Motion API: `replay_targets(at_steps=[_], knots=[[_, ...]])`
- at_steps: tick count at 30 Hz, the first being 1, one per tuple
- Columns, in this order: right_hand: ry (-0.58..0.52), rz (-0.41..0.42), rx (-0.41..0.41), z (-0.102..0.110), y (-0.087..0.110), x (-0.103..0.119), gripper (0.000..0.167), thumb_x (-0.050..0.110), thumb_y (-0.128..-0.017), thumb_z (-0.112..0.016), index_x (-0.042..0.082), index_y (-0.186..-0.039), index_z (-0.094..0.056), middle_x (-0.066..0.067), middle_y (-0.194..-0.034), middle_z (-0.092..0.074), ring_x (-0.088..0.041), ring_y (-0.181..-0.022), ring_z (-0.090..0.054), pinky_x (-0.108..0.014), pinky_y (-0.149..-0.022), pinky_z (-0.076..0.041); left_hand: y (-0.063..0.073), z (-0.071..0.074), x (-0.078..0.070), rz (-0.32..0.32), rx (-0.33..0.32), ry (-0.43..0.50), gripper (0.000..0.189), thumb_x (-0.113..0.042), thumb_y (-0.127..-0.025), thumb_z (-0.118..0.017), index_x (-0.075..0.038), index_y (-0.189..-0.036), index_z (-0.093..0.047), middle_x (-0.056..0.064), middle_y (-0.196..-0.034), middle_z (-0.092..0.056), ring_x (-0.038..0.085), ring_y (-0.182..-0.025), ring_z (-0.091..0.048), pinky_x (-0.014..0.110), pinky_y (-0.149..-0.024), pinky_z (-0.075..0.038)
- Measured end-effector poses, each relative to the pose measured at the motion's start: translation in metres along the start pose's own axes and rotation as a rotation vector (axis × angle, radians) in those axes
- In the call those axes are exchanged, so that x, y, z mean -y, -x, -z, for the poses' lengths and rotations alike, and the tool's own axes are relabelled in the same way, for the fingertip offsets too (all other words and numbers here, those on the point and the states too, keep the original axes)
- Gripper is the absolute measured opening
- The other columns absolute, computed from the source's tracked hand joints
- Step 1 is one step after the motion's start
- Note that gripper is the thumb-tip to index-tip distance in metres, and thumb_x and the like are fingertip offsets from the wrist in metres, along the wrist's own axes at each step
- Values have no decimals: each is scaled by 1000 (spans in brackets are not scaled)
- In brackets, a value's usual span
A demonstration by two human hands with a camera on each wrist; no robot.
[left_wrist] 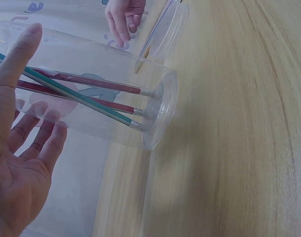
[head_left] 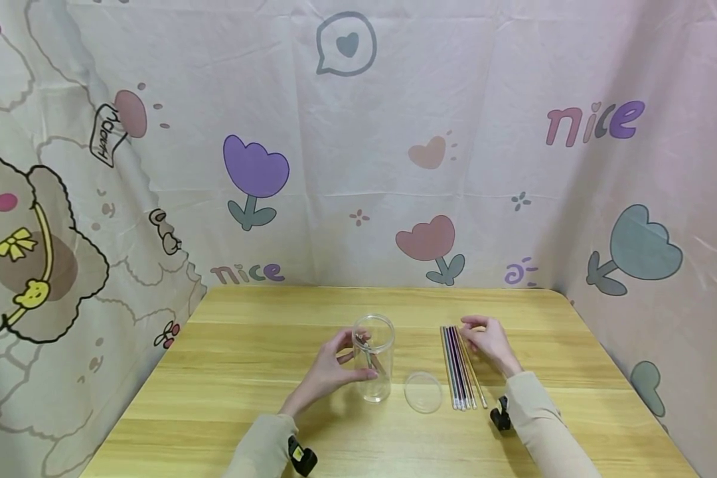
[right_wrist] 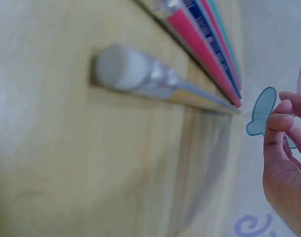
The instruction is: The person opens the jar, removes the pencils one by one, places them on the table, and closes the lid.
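My left hand grips a clear plastic jar, thumb on one side and fingers on the other. The jar stands upright on the table. In the left wrist view, a green pencil and two red pencils lean inside it, eraser ends down. My right hand hovers by the far ends of a row of pencils, its fingers loosely bent. One pencil lies slightly apart from the row at the right. In the right wrist view, a gap shows between that pencil and the fingertips, which hold nothing visible.
Between the jar and the pencil row lies a round clear lid. Everything rests on a wood-grain table. A printed cloth hangs behind the table's far edge and along its sides.
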State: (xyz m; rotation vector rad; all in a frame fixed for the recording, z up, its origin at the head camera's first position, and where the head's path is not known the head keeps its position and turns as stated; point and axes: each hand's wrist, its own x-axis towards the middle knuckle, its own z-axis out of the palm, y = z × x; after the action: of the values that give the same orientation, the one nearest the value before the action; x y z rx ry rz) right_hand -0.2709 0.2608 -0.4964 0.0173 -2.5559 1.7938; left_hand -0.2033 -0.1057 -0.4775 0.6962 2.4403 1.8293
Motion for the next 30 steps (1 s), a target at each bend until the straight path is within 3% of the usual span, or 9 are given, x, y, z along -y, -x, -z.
replay_targets(at_steps=[8,16,25,30], knots=[[-12,49,-7,-5,1,17,43,1,-91,-66,-14,-130,-56,-13,-99,-64,-4,-57,-54,-17,-46,-44,0,0,1,-8,3,-8,73,-22,-74,-91,-23,-137,-54,4,-138,-62,26,-125,-59,45,-108,-54],[-69,167,18,-14,5,40,37,3,-91,-70,-13,-123,-62,-6,-94,-66,-1,-55,-50,-17,-48,-45,0,0,0,-4,6,-5,76,-21,-74,-91,-13,-139,-52,5,-138,-62,26,-125,-58,46,-108,-54],[-110,238,99,-25,11,68,34,6,-92,-71,-9,-121,-64,1,-94,-68,0,-56,-51,-15,-50,-44,0,0,-2,7,2,3,73,-21,-73,-91,-23,-137,-54,6,-138,-62,28,-127,-58,48,-109,-53],[-135,267,173,-31,18,84,33,6,-91,-72,-7,-120,-64,-2,-96,-71,0,-55,-52,-15,-48,-43,-1,0,-1,18,9,-2,74,-22,-73,-91,-21,-137,-54,14,-140,-60,30,-128,-57,46,-110,-52]])
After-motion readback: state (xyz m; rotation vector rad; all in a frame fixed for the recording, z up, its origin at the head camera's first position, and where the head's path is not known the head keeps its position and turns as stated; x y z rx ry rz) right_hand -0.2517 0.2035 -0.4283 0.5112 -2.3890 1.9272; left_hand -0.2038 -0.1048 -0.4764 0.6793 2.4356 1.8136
